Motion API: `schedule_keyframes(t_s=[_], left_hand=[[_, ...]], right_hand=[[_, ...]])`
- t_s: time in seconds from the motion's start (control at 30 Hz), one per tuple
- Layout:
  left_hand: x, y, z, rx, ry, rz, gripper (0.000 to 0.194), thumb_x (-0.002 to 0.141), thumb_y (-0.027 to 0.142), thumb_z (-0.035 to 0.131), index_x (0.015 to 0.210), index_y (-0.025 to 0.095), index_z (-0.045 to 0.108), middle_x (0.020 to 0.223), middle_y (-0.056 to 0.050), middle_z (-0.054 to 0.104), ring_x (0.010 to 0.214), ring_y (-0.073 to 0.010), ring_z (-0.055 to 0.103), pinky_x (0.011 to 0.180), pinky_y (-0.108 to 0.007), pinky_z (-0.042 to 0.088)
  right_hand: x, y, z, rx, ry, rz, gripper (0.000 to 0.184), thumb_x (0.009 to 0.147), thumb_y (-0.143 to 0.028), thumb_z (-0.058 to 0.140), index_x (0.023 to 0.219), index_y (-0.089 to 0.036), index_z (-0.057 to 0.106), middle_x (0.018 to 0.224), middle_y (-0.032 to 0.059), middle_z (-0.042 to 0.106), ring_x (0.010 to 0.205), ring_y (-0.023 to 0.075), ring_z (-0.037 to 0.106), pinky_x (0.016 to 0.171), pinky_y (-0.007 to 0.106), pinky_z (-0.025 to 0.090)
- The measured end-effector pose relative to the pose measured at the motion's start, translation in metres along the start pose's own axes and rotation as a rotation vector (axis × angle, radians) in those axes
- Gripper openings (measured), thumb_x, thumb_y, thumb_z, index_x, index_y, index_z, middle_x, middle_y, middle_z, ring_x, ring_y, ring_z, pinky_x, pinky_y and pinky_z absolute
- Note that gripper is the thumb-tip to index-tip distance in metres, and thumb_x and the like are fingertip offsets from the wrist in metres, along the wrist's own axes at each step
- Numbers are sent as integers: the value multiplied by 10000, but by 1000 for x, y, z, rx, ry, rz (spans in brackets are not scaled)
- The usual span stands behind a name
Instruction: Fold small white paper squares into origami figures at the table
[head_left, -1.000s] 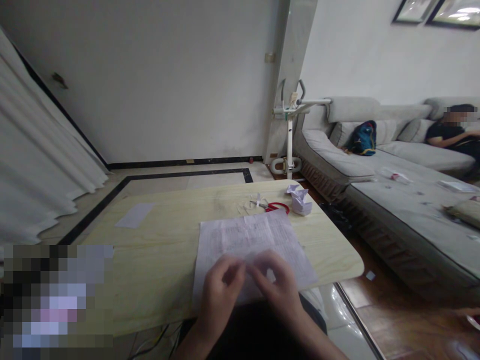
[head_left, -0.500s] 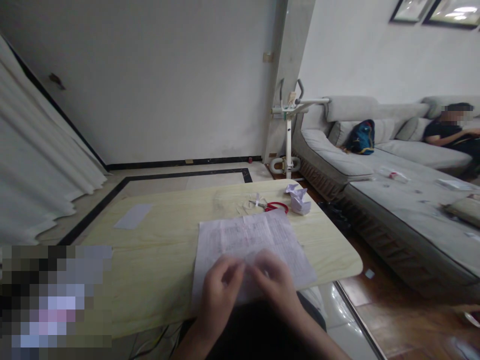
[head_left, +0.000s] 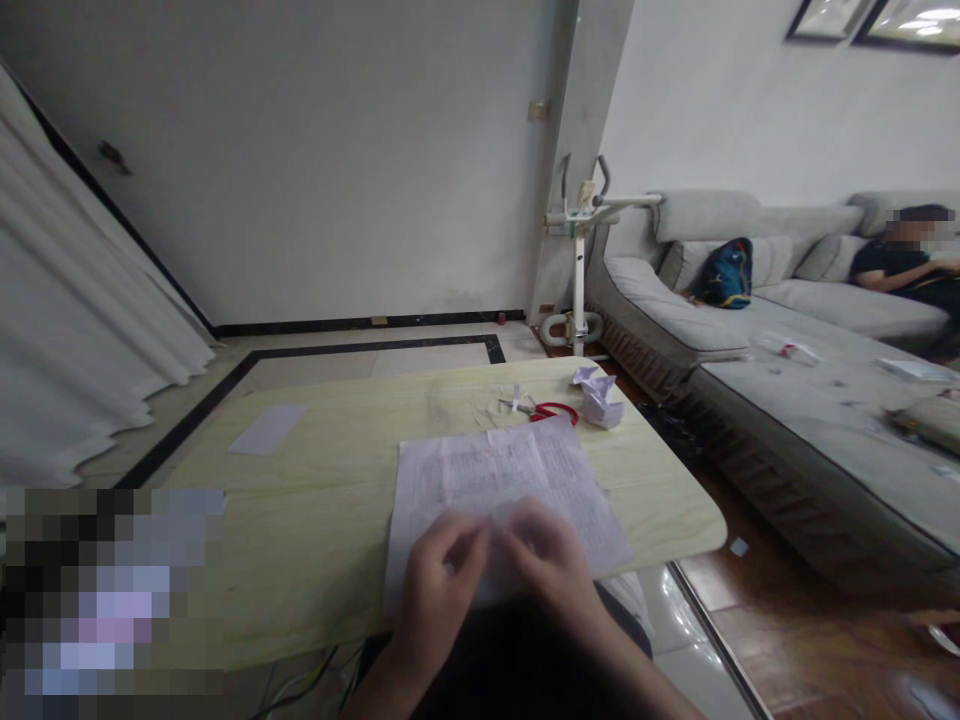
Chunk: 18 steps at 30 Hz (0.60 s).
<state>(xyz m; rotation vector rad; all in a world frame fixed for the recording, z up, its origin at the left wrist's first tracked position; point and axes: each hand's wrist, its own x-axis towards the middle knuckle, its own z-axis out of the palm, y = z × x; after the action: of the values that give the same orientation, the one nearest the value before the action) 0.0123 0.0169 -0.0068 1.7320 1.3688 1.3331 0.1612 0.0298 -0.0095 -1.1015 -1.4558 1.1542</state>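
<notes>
Fingers of left hand [head_left: 439, 575] and right hand [head_left: 559, 565] curled, tips close; blur, can't tell if gripping. Printed sheet [head_left: 487, 470] beneath, creased but spread open on table [head_left: 315, 540]. Red-handled scissors [head_left: 559, 408] at far edge, folded paper [head_left: 602, 402] beyond, right.

Dim indoor light; hands [head_left: 491, 550] blurred; glare on pic [head_left: 919, 22] glass; corner pixelated

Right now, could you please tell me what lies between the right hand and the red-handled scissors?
In the head view, the large printed sheet lies between the right hand and the red-handled scissors, spread on the table.
</notes>
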Motion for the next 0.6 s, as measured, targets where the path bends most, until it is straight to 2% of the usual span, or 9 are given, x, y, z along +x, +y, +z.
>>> schedule_keyframes(t_s=[0.27, 0.4, 0.5, 0.6], left_hand=[[-2, 0, 0, 47, 28, 89, 156, 887, 180, 546, 812, 185, 682, 776, -25, 699, 749, -164, 672, 648, -225, 543], [-3, -1, -4, 56, 44, 38, 94, 874, 189, 571, 905, 200, 659, 802, -7, 696, 738, -154, 670, 643, -220, 546], [-2, -4, -6, 99, -26, 3, 95, 873, 198, 577, 917, 205, 662, 800, -3, 691, 692, -147, 655, 584, -211, 524], [0, -7, -8, 137, -110, 43, 139, 902, 199, 538, 846, 210, 665, 795, -7, 676, 704, -150, 638, 594, -223, 504]], right_hand=[[0, -3, 3, -103, 73, -25, 260, 806, -282, 627, 611, -195, 479, 622, -34, 432, 606, 139, 412, 564, 264, 329], [1, -2, 1, -61, 44, 7, 286, 806, -314, 603, 610, -210, 422, 589, -53, 379, 570, 127, 374, 533, 260, 302], [2, 0, -1, -30, 3, 27, 254, 788, -312, 589, 632, -212, 414, 590, -56, 375, 570, 125, 363, 528, 258, 290], [3, 0, -3, -36, -38, 35, 251, 784, -300, 585, 633, -214, 404, 590, -58, 372, 572, 122, 356, 527, 256, 281]])
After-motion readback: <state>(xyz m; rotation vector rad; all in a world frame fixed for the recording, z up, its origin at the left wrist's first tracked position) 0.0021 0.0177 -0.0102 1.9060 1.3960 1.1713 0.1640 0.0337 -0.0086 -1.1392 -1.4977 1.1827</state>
